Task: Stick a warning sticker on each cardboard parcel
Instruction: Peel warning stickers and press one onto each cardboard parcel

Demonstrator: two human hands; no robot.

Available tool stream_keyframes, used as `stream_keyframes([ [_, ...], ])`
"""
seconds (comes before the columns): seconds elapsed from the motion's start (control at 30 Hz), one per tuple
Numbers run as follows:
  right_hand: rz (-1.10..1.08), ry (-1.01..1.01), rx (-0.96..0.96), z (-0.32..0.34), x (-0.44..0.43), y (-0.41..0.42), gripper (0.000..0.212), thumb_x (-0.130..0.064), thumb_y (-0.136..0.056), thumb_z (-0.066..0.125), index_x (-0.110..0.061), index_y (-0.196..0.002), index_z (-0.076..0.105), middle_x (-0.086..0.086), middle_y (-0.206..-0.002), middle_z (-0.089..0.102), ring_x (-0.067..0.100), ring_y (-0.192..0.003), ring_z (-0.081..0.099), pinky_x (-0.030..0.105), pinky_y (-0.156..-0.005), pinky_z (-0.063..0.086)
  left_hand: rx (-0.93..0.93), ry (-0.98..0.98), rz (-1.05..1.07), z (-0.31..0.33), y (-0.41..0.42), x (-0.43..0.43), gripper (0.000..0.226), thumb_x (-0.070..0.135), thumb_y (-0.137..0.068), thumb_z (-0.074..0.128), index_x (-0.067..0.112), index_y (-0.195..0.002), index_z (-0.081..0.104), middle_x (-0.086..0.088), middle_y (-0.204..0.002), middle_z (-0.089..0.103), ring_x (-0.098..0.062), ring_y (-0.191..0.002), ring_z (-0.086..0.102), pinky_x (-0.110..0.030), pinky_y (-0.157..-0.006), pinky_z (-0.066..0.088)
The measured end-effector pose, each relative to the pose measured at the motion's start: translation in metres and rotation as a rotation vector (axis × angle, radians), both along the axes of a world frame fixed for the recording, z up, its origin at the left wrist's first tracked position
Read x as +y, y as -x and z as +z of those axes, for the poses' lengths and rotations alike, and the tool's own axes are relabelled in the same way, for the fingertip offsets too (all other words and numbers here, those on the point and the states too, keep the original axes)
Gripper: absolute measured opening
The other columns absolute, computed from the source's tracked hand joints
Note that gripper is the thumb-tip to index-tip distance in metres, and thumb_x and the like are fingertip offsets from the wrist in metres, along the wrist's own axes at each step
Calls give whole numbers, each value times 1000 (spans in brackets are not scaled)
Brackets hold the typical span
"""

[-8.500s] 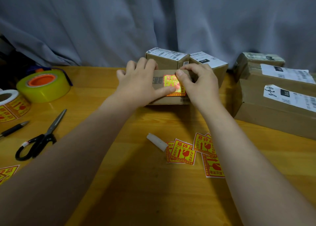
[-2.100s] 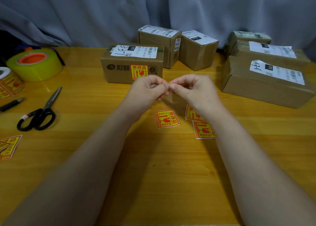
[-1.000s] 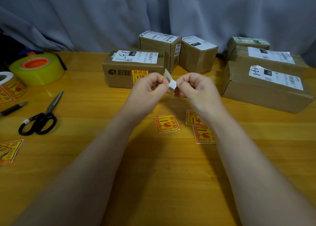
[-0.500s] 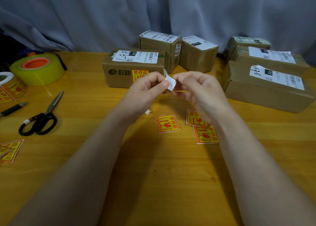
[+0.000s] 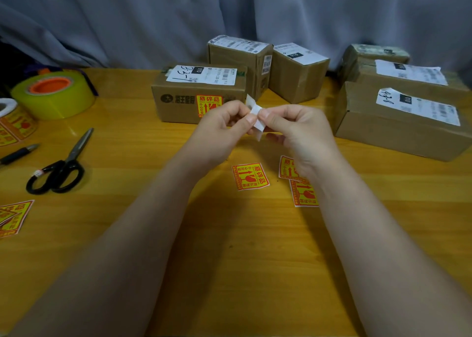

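Observation:
My left hand point(image 5: 221, 129) and my right hand point(image 5: 297, 129) meet above the table's middle, both pinching one small white sticker piece point(image 5: 256, 117); its printed side faces away from me. Behind them a cardboard parcel point(image 5: 178, 91) carries a yellow-red warning sticker point(image 5: 207, 104) on its front face. Two small parcels point(image 5: 237, 55) point(image 5: 293, 73) stand at the back. Three more parcels are stacked at the right, the front one point(image 5: 398, 129) lowest. Loose warning stickers lie below my hands: one point(image 5: 250, 176) alone, two overlapping point(image 5: 302, 193) partly under my right wrist.
A yellow tape roll point(image 5: 53, 94), a roll of warning stickers point(image 5: 12, 122), a pen point(image 5: 18, 154) and black scissors point(image 5: 61, 168) sit on the left of the wooden table point(image 5: 229, 260). More stickers point(image 5: 12, 216) lie at the left edge. A grey curtain hangs behind.
The stickered parcel was pushed back and my hands took up a sticker from the table. Over the last second my fingertips keep working at the white piece, pulling it slightly apart.

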State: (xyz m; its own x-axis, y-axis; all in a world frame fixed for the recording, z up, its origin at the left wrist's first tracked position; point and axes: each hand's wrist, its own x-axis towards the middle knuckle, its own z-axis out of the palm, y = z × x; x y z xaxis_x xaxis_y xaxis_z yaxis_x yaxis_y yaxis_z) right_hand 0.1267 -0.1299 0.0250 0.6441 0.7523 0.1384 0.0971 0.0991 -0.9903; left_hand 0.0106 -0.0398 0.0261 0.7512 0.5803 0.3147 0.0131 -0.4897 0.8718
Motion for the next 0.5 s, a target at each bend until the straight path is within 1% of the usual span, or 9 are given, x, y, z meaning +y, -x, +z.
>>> stream_keyframes([
  [0.07, -6, 14, -1, 0, 0, -2, 4, -16, -80, 71, -12, -79, 73, 6, -79, 73, 19, -80, 68, 28, -72, 51, 27, 10, 1, -1, 1, 2, 14, 18, -94, 51, 8, -90, 61, 3, -79, 60, -15, -85, 56, -31, -84, 46],
  [0.23, -31, 21, -37, 2, -1, -3, 8, -16, -83, 68, -13, -76, 71, 3, -75, 71, 12, -72, 66, 23, -66, 51, 65, 36, 12, -1, 3, 5, 13, 21, -94, 51, 14, -88, 60, 3, -82, 61, -13, -87, 56, -30, -83, 45],
  [0.37, -61, 43, -69, 2, -1, -5, 10, -18, -85, 66, -15, -76, 70, 7, -80, 72, 18, -78, 66, 32, -74, 54, 67, 60, 12, -2, 2, 6, 13, 21, -94, 51, 16, -85, 59, 2, -81, 61, -14, -85, 54, -28, -80, 44],
  [0.43, -74, 60, -152, 1, 0, -4, 12, -18, -88, 63, -18, -76, 67, 8, -82, 71, 20, -80, 66, 37, -78, 55, 62, 80, 0, -3, 1, 5, 12, 20, -94, 51, 14, -89, 61, -2, -85, 62, -17, -87, 55, -28, -79, 46],
  [0.5, -81, 81, -267, 0, 2, -3, 12, -18, -89, 60, -20, -78, 65, 8, -84, 70, 23, -83, 67, 42, -80, 56, 47, 109, -14, -3, 1, 5, 13, 17, -94, 52, 10, -99, 61, -9, -94, 64, -18, -90, 58, -26, -80, 49],
])
